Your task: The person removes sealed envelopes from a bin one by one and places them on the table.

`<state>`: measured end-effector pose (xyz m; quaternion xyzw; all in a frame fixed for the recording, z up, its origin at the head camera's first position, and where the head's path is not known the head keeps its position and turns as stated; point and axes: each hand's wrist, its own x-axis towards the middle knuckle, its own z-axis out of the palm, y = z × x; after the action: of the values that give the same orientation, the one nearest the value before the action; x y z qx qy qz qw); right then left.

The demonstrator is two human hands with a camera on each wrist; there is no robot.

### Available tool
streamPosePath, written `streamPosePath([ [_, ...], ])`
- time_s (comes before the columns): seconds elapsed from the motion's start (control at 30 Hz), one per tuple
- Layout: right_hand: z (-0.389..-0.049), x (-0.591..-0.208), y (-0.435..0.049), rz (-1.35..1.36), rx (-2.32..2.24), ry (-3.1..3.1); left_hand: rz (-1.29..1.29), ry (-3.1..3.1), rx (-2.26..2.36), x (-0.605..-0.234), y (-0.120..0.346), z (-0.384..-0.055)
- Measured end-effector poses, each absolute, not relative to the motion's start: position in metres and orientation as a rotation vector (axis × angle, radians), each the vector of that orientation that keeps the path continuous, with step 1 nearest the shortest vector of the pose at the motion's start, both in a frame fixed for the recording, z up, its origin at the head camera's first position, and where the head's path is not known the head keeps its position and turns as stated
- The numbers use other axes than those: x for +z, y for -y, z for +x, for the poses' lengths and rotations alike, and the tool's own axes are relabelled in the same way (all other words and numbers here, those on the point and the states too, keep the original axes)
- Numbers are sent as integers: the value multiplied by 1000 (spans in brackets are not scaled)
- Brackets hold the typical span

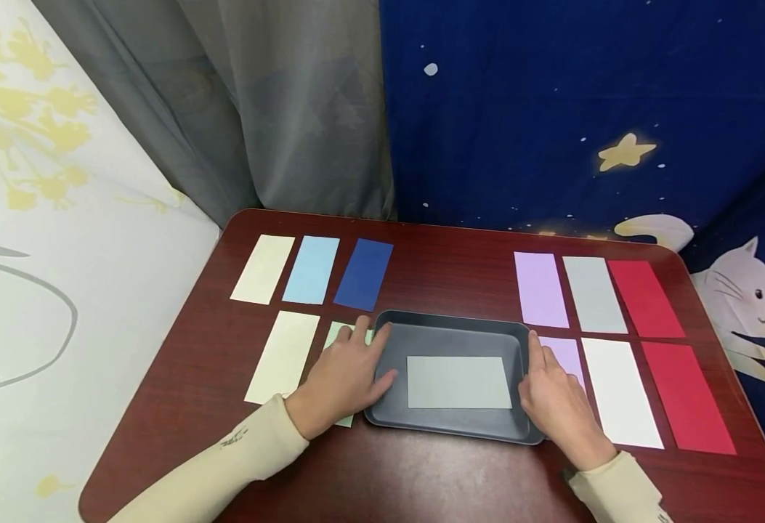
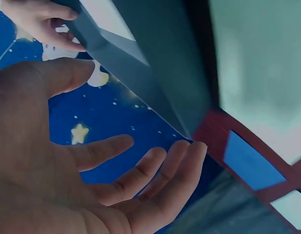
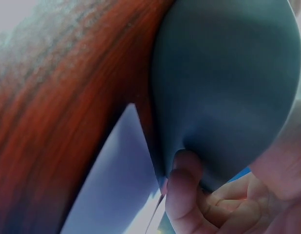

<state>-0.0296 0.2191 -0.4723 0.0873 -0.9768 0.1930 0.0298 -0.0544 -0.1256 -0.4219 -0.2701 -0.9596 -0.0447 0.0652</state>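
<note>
A dark grey rectangular tray (image 1: 454,323) lies on the table with a pale grey-green card (image 1: 458,382) flat inside it. My left hand (image 1: 346,370) is at the tray's left end, fingers spread and thumb over the rim; the left wrist view shows the same hand (image 2: 116,180) with nothing between thumb and fingers. Partly hidden under it is a light green card (image 1: 338,334). At the opposite end my right hand (image 1: 555,396) holds the rim, a fingertip (image 3: 187,163) against the outer wall in the right wrist view. A lilac card (image 1: 567,357) is partly covered by this hand.
Left of the tray on the dark red table (image 1: 421,479) lie cream (image 1: 284,356), light blue (image 1: 312,270) and dark blue (image 1: 364,274) cards. To the right are lilac (image 1: 542,290), grey (image 1: 595,294), white (image 1: 622,392) and red (image 1: 689,396) ones. Curtains (image 1: 317,109) hang behind.
</note>
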Motion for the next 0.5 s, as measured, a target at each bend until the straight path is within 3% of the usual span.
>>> streamPosePath([
  [0.5,-30,-472,-218,238,610,3026,-1272,2767,81,-437,81,-50],
])
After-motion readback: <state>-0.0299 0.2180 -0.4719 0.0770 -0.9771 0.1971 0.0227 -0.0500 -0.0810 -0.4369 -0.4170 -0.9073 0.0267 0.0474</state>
